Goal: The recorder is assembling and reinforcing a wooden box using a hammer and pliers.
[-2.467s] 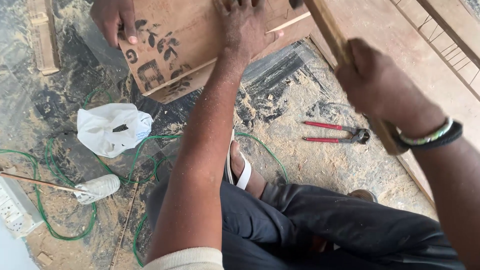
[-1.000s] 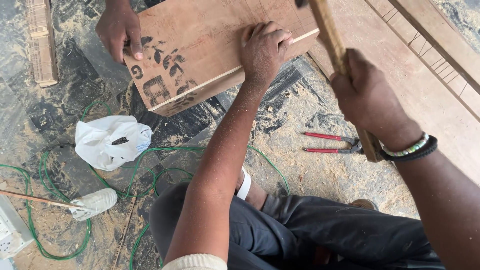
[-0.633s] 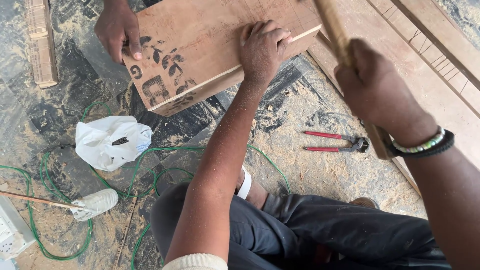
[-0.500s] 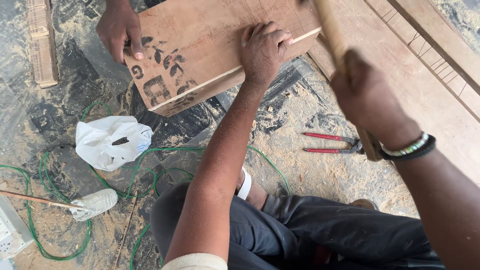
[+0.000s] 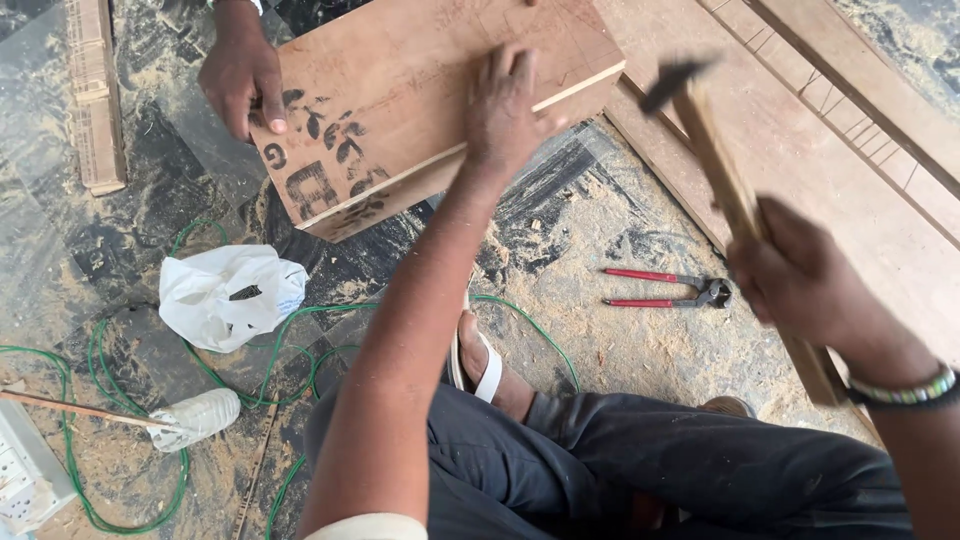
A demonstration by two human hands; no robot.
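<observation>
Head view: the left hand point(image 5: 505, 105) presses flat, fingers spread, on the wooden board point(image 5: 420, 90) lying on the sawdust-strewn floor point(image 5: 620, 230). The right hand point(image 5: 805, 285) has a closed grip on the wooden handle of a hammer point(image 5: 715, 160), raised above the floor. Another person's hand point(image 5: 240, 75) holds the board's far corner. Red-handled pincers point(image 5: 665, 288) lie nearby.

Board point(image 5: 420, 90): reddish-brown wood w/ black stencilled marks & leaf-like blotches at one corner, paler tan edge. Hammer point(image 5: 735, 200): light brown wooden handle, dark head. Pincers point(image 5: 665, 288): red handles, dark grey jaws. Plastic bag point(image 5: 230, 295): white w/ small black spot. Cable point(image 5: 130, 390): green. Floor point(image 5: 570, 200): black, glossy, dusted w/ tan sawdust. Sandal strap point(image 5: 490, 365): white. Trousers point(image 5: 620, 470): dark grey. Bracelet point(image 5: 905, 390): pale green & white beads, black band beside.
</observation>
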